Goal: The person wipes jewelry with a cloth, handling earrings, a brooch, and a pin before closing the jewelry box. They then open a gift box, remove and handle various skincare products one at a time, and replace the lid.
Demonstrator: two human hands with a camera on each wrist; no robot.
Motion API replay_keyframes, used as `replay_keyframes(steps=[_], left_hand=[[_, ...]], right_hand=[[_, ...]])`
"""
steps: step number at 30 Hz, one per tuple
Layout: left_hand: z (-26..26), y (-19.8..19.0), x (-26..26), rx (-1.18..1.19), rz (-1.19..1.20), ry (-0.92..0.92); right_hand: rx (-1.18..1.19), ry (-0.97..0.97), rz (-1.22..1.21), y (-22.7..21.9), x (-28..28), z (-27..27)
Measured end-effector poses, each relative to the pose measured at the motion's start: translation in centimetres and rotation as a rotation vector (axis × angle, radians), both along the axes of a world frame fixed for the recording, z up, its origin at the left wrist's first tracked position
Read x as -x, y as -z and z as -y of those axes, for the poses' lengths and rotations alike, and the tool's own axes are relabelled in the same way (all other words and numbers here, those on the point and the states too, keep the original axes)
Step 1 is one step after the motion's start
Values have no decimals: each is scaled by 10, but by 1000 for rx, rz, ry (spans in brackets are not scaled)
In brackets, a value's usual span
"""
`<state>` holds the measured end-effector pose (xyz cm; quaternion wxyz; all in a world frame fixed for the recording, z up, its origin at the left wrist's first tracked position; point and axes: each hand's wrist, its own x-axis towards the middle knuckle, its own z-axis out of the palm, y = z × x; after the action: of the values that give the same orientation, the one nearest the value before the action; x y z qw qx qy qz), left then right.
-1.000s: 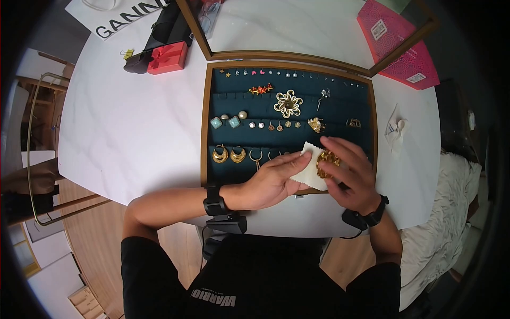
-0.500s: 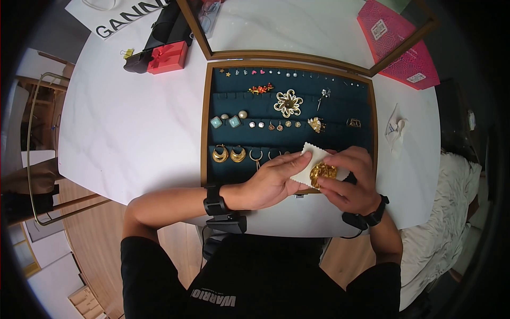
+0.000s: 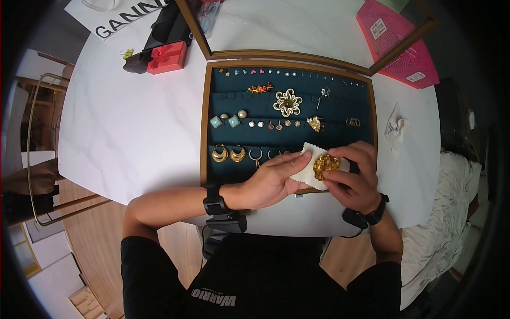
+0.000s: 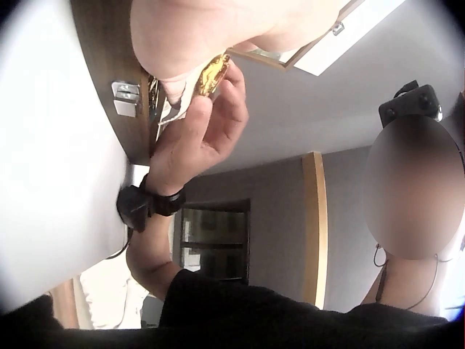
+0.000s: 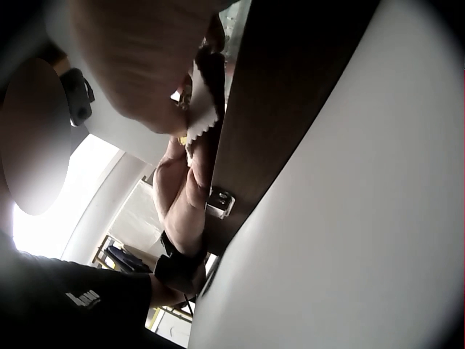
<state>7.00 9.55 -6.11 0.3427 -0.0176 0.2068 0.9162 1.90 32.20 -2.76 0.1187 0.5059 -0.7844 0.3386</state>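
A white cloth with a zigzag edge (image 3: 305, 175) is gripped by the left hand (image 3: 268, 182), its thumb on top, over the front edge of the jewelry case (image 3: 204, 122). On the cloth, the right hand (image 3: 356, 178) pinches a round gold ornament (image 3: 325, 166) between thumb and fingers. The left wrist view shows the gold ornament (image 4: 213, 75) at the fingertips of the right hand (image 4: 200, 134). In the right wrist view the cloth (image 5: 203, 109) hangs by the case's front side, and the right hand hides most of the ornament.
Rows of earrings and brooches, including a flower brooch (image 3: 288, 103), lie on the case's dark lining. Its glass lid (image 3: 292, 57) stands raised behind. A red box (image 3: 167, 57) and dark pouches are at the back left, a pink package (image 3: 398, 45) back right, a small clear bag (image 3: 396, 129) right.
The right fingers, spread over the gold ornament earlier, have closed on its edges. The ornament shifted on the cloth and now shows its round face. The left hand has stayed in place.
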Motion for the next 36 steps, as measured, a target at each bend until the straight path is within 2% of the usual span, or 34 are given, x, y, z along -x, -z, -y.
replay_keyframes(steps=[5,7,10,17,19,22,26,32,34,36], left_hand=[[0,1,-1,20,31,11],[0,1,0,-15,-1,0],[-3,-1,-1,-74,27,-33],[-2,0,-1,-62,34,-32],[-2,2,-1,-84,5,-21],[-3,-2,0,-54,38,-33],[0,2,0,-5,-16,13],[-2,-1,-1,-33,51,-22],[-2,1,-1,-77,20,-22],[-2,-1,-1,-66,33,-26]], right_hand=[[-15,-56,10,1,-2,3],[-5,30,7,-1,1,2],[-11,-40,15,-2,1,1],[16,20,12,1,1,1],[-26,-51,10,2,-2,1],[7,22,11,1,0,0],[-13,-34,38,0,-1,1],[15,35,25,1,-1,1],[-7,-50,17,2,-3,4],[-10,7,-2,0,-2,3]])
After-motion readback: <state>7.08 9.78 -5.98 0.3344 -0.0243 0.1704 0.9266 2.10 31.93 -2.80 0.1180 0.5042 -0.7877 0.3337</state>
